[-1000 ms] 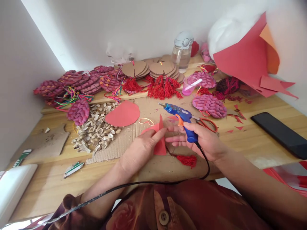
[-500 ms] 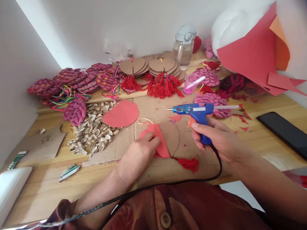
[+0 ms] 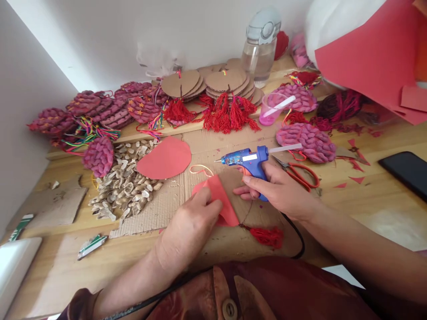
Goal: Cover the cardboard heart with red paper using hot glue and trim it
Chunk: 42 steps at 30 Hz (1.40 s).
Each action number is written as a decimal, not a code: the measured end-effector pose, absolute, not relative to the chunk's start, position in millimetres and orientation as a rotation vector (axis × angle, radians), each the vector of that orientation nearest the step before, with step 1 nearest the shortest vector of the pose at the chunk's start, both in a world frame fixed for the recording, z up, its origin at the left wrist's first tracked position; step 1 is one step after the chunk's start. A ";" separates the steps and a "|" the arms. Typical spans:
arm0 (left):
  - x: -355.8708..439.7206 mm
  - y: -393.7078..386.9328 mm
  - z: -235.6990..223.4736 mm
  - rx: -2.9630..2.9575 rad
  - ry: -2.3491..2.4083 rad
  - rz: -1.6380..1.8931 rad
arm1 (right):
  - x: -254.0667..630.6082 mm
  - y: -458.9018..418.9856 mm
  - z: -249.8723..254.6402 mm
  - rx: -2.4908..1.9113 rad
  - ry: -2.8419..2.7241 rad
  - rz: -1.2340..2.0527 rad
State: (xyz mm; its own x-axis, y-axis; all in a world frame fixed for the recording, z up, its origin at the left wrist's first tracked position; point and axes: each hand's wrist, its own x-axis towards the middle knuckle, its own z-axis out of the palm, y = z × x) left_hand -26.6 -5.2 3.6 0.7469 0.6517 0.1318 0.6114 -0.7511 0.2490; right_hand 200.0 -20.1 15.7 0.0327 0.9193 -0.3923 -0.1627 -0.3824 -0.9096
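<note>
My right hand (image 3: 278, 191) grips the handle of a blue glue gun (image 3: 245, 158), nozzle pointing left, a glue stick poking out at its back. My left hand (image 3: 193, 220) pinches a folded red paper piece (image 3: 222, 202) that lies over a brown cardboard shape (image 3: 256, 209). A red tassel (image 3: 268, 235) hangs from the cardboard's near end. The gun's black cord (image 3: 296, 231) runs back toward my body. An orange loop of cord (image 3: 200, 169) lies just beyond the paper.
A red paper heart (image 3: 165, 158), a heap of pale shells (image 3: 128, 184), red scissors (image 3: 302, 171), pink woven pieces (image 3: 305, 140), stacked cardboard discs with tassels (image 3: 227, 86), a water bottle (image 3: 260, 49), a pink cup (image 3: 270, 109), a black phone (image 3: 407, 171) and large red sheets (image 3: 370, 58) surround me.
The glue gun came down from a raised position to just above the cardboard, nozzle nearer the red paper. My left hand kept holding the paper folded back. The camera tilted down.
</note>
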 end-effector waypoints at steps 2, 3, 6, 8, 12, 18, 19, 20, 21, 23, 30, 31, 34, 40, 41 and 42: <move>-26.1 -5.5 3.6 2.742 1.004 0.362 | 200.3 -20.4 13.8 -1.396 -0.819 1.509; -25.9 -5.6 3.5 2.728 1.008 0.384 | 200.8 -20.7 13.3 -1.391 -0.812 1.510; -25.6 -5.7 2.2 2.677 1.021 0.433 | 203.0 -22.6 12.0 -1.352 -0.827 1.517; -25.7 -5.8 0.2 2.651 1.005 0.484 | 205.1 -24.3 10.6 -1.313 -0.865 1.516; -26.1 -6.3 -1.9 2.670 0.991 0.543 | 211.3 -29.4 7.5 -1.294 -0.939 1.509; -27.2 -7.4 4.5 2.773 0.912 0.406 | 219.0 -42.7 10.5 -1.426 -1.040 1.473; -27.1 -7.9 5.3 2.785 0.898 0.382 | 219.3 -44.5 11.8 -1.453 -1.081 1.469; -27.0 -8.6 6.0 2.794 0.888 0.363 | 219.5 -45.9 13.2 -1.485 -1.130 1.462; -26.6 -9.3 6.5 2.801 0.883 0.348 | 219.4 -47.0 14.5 -1.520 -1.187 1.453; -25.6 -10.7 7.4 2.813 0.890 0.323 | 219.2 -48.1 16.9 -1.592 -1.314 1.414; -21.7 -11.7 10.5 2.856 0.877 0.331 | 219.2 -48.7 19.6 -1.656 -1.620 1.100; -21.5 -11.7 10.5 2.855 0.878 0.332 | 219.2 -48.4 19.6 -1.671 -1.665 1.051; -21.5 -11.9 10.7 2.857 0.887 0.321 | 219.1 -47.0 19.7 -1.716 -1.789 0.897; -22.4 -12.9 13.5 2.852 0.873 0.317 | 218.3 -45.7 18.3 -1.769 -1.849 0.846; -22.5 -12.8 13.4 2.848 0.871 0.318 | 218.1 -45.4 17.9 -1.771 -1.855 0.836; -22.6 -12.7 13.2 2.843 0.866 0.318 | 217.9 -45.0 17.7 -1.763 -1.866 0.824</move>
State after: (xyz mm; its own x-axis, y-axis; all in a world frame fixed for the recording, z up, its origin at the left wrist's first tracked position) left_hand -22.6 -12.7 13.2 0.8104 0.5642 0.1576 0.5320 -0.8215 0.2054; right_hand 217.9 -45.0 17.7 -0.0890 0.9927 -0.0817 0.7292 0.0091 -0.6842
